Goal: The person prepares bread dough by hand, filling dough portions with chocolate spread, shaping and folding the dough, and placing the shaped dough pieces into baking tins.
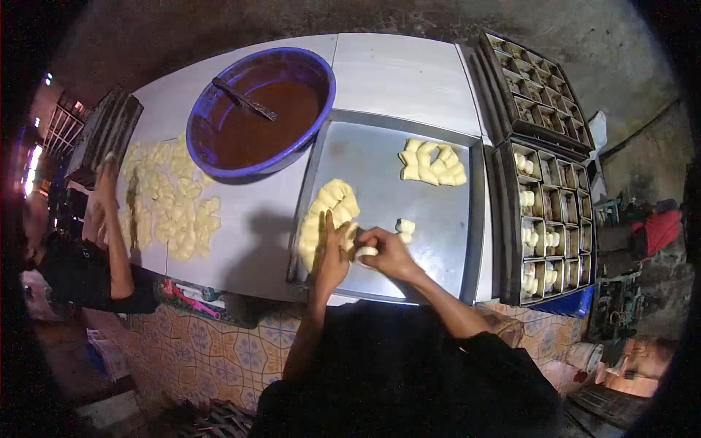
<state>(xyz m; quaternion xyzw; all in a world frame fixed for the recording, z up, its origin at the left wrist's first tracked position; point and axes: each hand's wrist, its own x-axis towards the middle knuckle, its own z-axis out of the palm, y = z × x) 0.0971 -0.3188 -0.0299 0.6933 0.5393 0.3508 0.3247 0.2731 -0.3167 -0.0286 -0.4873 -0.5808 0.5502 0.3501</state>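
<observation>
Dough piece [366,252] in right hand [392,255]

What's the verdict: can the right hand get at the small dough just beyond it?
Probably yes: nothing visible stands between the right hand and the small dough, though its fingers hold another piece.
</observation>
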